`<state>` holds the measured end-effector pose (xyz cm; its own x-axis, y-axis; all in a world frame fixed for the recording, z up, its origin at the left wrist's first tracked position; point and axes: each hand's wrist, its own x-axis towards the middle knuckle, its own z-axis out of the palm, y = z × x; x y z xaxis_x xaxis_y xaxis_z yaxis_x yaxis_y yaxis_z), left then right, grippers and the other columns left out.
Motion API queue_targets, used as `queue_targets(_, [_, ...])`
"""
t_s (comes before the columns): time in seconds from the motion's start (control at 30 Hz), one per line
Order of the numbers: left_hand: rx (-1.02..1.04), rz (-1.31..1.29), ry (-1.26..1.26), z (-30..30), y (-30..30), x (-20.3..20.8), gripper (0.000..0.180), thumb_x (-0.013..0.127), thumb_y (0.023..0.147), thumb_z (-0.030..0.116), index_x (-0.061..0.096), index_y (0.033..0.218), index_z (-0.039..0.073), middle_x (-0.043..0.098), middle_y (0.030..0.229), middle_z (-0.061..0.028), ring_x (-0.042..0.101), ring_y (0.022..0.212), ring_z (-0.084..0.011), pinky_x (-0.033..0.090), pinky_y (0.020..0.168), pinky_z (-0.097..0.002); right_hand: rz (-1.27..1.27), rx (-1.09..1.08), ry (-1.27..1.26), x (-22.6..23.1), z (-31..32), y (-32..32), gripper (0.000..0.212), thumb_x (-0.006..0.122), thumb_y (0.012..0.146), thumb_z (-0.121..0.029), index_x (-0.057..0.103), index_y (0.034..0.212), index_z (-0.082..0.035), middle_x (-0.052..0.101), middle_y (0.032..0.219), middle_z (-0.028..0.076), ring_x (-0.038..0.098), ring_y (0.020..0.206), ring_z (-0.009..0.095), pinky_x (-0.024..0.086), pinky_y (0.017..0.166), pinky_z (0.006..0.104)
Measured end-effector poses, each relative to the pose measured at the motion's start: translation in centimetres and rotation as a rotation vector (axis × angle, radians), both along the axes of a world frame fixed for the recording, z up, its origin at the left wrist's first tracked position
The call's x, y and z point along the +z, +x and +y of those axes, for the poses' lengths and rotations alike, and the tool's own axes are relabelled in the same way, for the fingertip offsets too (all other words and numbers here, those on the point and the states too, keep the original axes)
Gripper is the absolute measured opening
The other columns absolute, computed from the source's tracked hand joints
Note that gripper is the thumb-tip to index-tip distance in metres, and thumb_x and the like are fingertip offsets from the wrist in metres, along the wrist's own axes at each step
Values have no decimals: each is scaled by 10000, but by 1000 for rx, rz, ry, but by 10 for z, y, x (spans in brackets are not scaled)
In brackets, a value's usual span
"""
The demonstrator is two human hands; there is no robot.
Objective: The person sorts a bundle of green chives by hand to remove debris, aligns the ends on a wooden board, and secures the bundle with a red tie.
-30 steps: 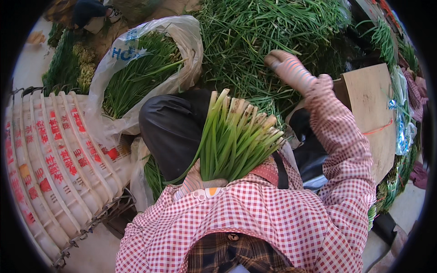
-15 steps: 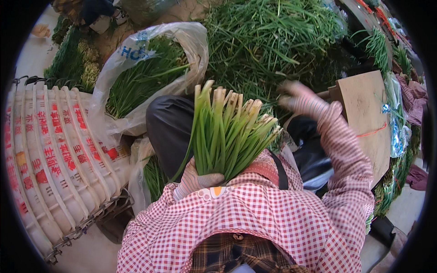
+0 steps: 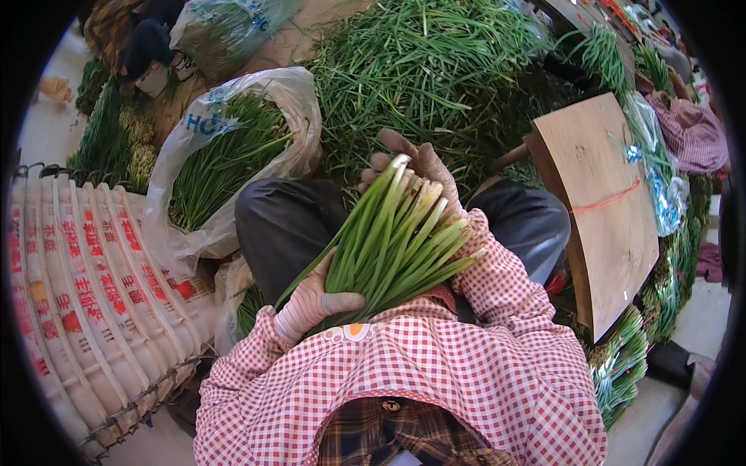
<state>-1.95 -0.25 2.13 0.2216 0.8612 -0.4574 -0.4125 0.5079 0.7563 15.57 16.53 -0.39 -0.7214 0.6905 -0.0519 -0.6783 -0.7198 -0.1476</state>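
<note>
A bunch of garlic chives (image 3: pixel 388 241) lies tilted over my lap, its pale stem ends pointing away and to the right. My left hand (image 3: pixel 315 301), in a striped glove, wraps around the green part with the thumb across the top. At the far side of the pale ends is my right hand (image 3: pixel 420 165), also gloved. Its fingers are apart and curve up around the tips; part of the palm is hidden behind the stems, and I cannot tell whether it touches them.
A heap of loose greens (image 3: pixel 427 62) spreads ahead. An open plastic bag (image 3: pixel 307 101) of chives stands left, above a white crate (image 3: pixel 101 287) with red print. To the right are a wooden board (image 3: pixel 598 210) and tied bundles (image 3: pixel 622 361). Another person's leg (image 3: pixel 151 50) shows far left.
My right hand has come in from the right, out of a blurred swing, to the stem ends. The bunch has tipped further to the right in my left hand. The view has shifted slightly.
</note>
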Motion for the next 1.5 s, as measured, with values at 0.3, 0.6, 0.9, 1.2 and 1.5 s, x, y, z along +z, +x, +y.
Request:
queue_targets(0.3, [-780, 1158, 421, 14, -34, 93, 604, 766, 781, 223, 542, 1287, -19, 657, 1106, -221, 652, 1031, -331, 507, 902, -372, -417, 4, -83, -2, -13, 39, 487, 666, 903, -467, 606, 1139, -44, 680, 804, 67, 683, 815, 244, 584, 724, 405])
queue_targets(0.6, [-423, 855, 695, 74, 86, 73, 1214, 943, 526, 321, 271, 1468, -42, 355, 1477, -246, 333, 1395, -287, 269, 1154, -410, -609, 3, -61, -9, -10, 37, 414, 607, 947, -460, 648, 1018, -54, 666, 846, 61, 639, 744, 163, 544, 688, 337])
queue_targets(0.9, [-60, 929, 561, 79, 65, 28, 1167, 879, 610, 139, 140, 1507, 29, 498, 1318, -166, 513, 1215, -263, 406, 1048, -341, -217, -48, -104, -3, -19, 28, 682, 481, 930, -649, 605, 1196, -33, 660, 1135, 112, 625, 1040, 247, 494, 966, 401])
queue_targets(1.2, [-172, 1111, 514, 90, 67, -3, 683, 795, 686, 232, 457, 1248, 43, 641, 1052, -184, 655, 920, -371, 537, 790, -442, -625, -214, 488, 8, -34, 29, 959, 776, 802, -161, 180, 1549, -81, 468, 1350, 116, 472, 1244, 257, 347, 1106, 393])
queue_targets(1.5, [133, 479, 518, 91, 85, 21, 264, 611, 925, 55, 590, 1175, -28, 669, 1036, -104, 618, 950, -136, 500, 856, -256, -472, -390, 218, 13, -14, 43, 126, 704, 872, -79, 605, 949, -65, 695, 922, 103, 647, 830, 164, 538, 790, 306])
